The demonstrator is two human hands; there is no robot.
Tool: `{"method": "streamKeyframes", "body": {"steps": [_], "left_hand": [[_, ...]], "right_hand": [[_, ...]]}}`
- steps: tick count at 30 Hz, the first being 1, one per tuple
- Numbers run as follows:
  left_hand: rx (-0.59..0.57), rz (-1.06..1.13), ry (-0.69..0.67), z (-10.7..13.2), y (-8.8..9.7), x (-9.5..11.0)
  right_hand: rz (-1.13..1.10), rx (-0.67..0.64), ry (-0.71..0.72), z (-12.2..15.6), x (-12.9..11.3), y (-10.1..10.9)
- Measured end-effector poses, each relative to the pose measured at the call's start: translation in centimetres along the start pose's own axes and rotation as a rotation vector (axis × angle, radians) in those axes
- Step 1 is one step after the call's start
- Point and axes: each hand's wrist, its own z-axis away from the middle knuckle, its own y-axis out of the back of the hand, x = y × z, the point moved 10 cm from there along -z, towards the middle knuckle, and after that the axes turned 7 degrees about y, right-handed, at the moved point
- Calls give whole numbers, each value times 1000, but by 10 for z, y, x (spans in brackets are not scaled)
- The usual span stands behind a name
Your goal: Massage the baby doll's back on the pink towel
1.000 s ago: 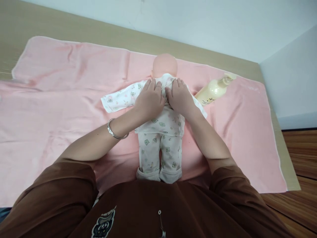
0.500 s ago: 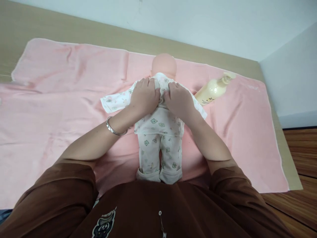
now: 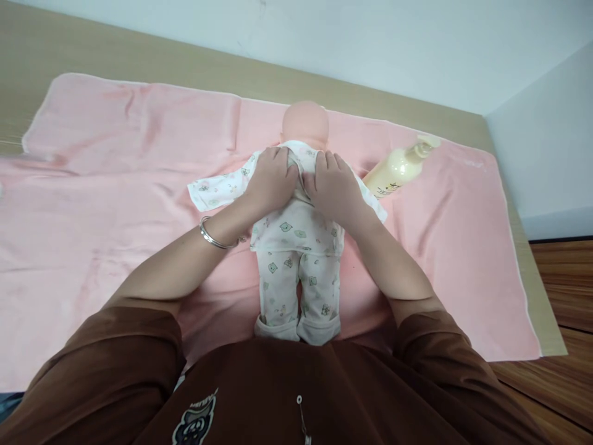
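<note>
A baby doll [image 3: 306,123] lies on a pink towel [image 3: 115,173] with its bald head away from me, dressed in a white printed shirt and trousers [image 3: 296,272]. Both my hands rest side by side on its upper body just below the neck. My left hand [image 3: 272,179], with a silver bangle on the wrist, has its fingers curled onto the shirt near the collar. My right hand [image 3: 334,188] presses on the shirt beside it, thumb tucked toward the left hand. Whether the fingers pinch cloth is hidden.
A cream pump bottle [image 3: 398,170] lies on its side on the towel right of the doll's shoulder. The towel covers a wooden surface [image 3: 139,62] against a white wall. The surface ends at the right, above a wooden floor [image 3: 565,290].
Both hands have shifted slightly on the doll's shirt near the collar, the fingers curling in more. The doll and the bottle stay where they were.
</note>
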Motion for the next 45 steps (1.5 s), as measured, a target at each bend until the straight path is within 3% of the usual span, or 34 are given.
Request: {"method": "streamKeyframes", "body": {"steps": [6,13,19,32,39,45], "left_hand": [[30,-33,-22,-5,-2,-6],[94,3,10,0,-6,-10],[168,5,42,-2,-7,-16],[160,60,122,-3,-9,-20],[68,13,189,0,-4,-16],[92,-66,123,4,2,-7]], "right_hand": [[-35,61,5,6,-13,9],[-93,27,-113,-16,25,-1],[-88,113,-125,-17,31,-6],[-95,73,-167,-17,33,-6],[-99,94,-163,-19,34,-7],[-87,94,-170,-20,35,-8]]}}
